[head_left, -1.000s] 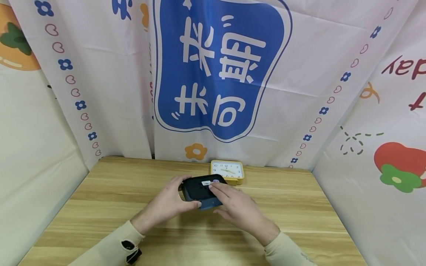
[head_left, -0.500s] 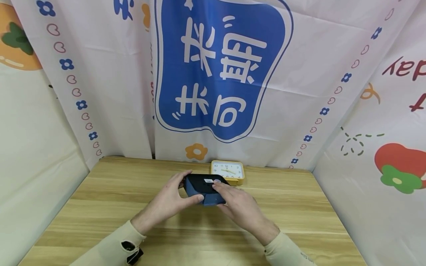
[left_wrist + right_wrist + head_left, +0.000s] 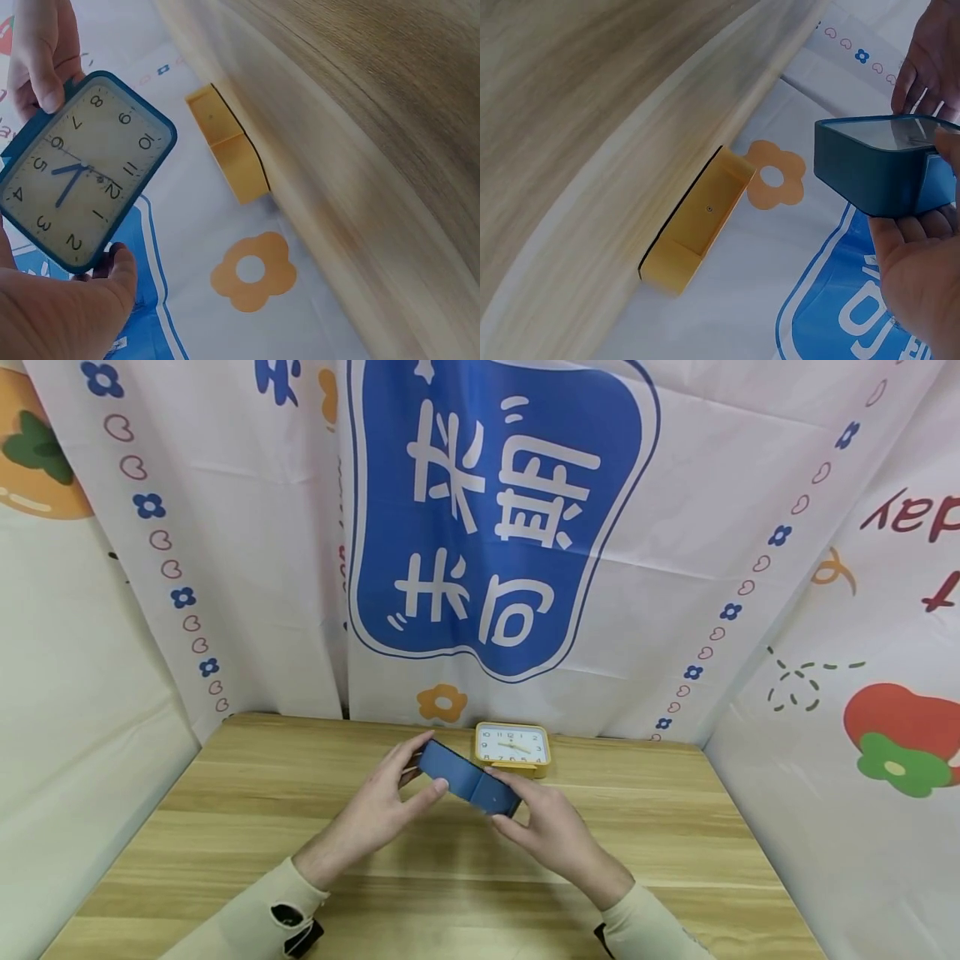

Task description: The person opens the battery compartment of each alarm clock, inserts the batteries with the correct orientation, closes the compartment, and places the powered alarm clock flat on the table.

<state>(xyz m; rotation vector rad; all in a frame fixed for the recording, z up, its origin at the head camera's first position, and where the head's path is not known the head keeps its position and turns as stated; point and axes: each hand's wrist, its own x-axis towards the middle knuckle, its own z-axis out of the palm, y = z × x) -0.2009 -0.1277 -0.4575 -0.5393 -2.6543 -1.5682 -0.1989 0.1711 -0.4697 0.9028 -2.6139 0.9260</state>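
A blue alarm clock (image 3: 465, 781) is held above the table between both hands, tilted so its long blue side shows in the head view. Its white numbered face (image 3: 86, 172) is visible in the left wrist view. My left hand (image 3: 382, 806) grips one end, thumb against the near side and fingers behind. At the other end, my right hand (image 3: 558, 831) pinches the clock between thumb and fingers. The right wrist view shows the blue casing (image 3: 866, 169) above the right hand's fingers. Behind the held clock stands a yellow clock (image 3: 512, 743).
The wooden table (image 3: 637, 827) has its back edge against a printed white cloth (image 3: 285, 610). Cloth walls also rise at the left and right. The yellow clock sits by that back edge, close beyond the right hand's fingers.
The blue clock has turned: its black back with a label was in view and now its blue side is. The right fingers moved from the back to the clock's right end.
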